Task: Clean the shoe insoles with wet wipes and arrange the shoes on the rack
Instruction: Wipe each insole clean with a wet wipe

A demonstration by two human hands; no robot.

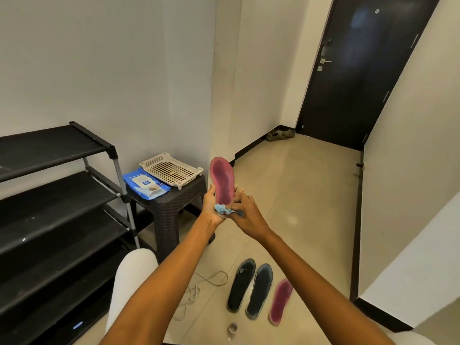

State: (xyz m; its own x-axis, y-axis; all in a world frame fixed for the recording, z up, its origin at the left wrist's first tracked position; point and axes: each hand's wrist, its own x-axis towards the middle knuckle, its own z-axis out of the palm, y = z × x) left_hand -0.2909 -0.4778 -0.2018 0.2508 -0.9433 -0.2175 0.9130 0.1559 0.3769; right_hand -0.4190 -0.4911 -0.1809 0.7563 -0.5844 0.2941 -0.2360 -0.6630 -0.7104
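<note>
I hold a pink insole (222, 180) upright in front of me, toe end up. My left hand (211, 207) grips its heel end from the left. My right hand (246, 215) presses a crumpled blue wet wipe (224, 209) against the lower part of the insole. On the floor below lie two dark insoles (241, 285) (260, 291) and a second pink insole (280, 301), side by side. The black shoe rack (57, 195) stands at the left with bare shelves. A blue pack of wet wipes (145, 186) lies on a dark stool.
The dark woven stool (171, 207) also carries a cream perforated tray (171, 169). A white cord (199, 290) and a small cap (232, 327) lie on the tiled floor. A pair of shoes (280, 134) sits by the dark door (361, 70). My white-clad knee (132, 277) is low left.
</note>
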